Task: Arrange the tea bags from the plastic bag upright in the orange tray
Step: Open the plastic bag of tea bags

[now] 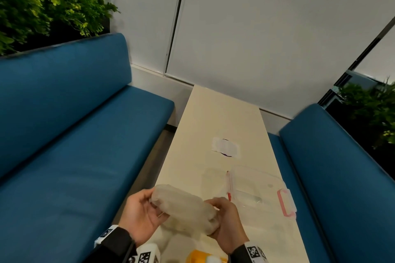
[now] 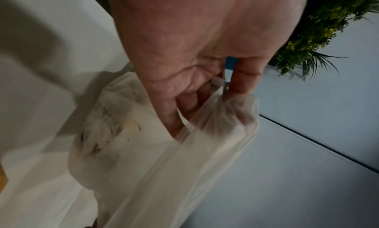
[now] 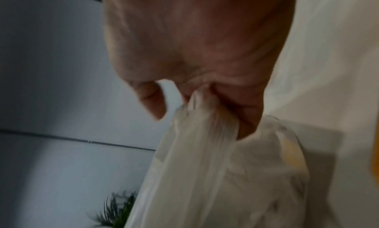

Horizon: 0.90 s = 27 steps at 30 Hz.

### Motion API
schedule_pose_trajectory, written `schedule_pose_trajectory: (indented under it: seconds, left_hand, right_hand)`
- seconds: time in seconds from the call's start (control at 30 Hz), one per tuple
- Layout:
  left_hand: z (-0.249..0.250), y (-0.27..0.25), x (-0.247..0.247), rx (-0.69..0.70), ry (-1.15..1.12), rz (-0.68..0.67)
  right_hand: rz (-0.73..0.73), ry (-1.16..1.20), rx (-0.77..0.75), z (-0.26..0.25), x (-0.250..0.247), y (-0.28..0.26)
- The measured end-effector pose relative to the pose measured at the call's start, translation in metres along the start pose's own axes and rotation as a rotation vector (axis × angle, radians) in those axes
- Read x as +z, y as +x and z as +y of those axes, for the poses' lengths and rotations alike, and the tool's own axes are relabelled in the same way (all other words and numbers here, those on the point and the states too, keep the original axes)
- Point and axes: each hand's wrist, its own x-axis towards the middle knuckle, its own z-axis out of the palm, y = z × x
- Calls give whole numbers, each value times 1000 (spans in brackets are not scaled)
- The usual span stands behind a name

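Observation:
A translucent plastic bag with pale tea bags inside hangs above the near end of the cream table. My left hand grips its left edge, and my right hand grips its right edge. In the left wrist view my left hand pinches the bunched film of the bag, and tea bags show dimly through it. In the right wrist view my right hand clutches a gathered fold of the bag. A corner of the orange tray peeks out at the bottom edge, below the bag.
A clear lidded container with a pink clasp and a red-tipped pen lie on the table to the right of the bag. A white patch sits mid-table. Blue benches flank both sides; plants stand behind.

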Motion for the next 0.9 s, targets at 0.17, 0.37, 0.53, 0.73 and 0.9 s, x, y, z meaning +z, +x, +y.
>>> schedule_pose_trajectory:
  seconds: [0.17,0.37,0.53,0.73,0.9]
  left_hand:
    - [-3,4,1,-63,54,27]
    - [-11,-1,-15,-167,281,73]
    - [-9,-4,-18,-210,401,154]
    - [9,2,-24,-169,423,255]
    - [29,-26,0,597,963,432]
  right_hand:
    - [-38,-465,-157,11,3,6]
    - [-33,21,-39,5,7,18]
    - [52,60,-19,7,23,20]
    - [98,-22,-85,18,27,32]
    - [-41,-125,-173,18,25,27]
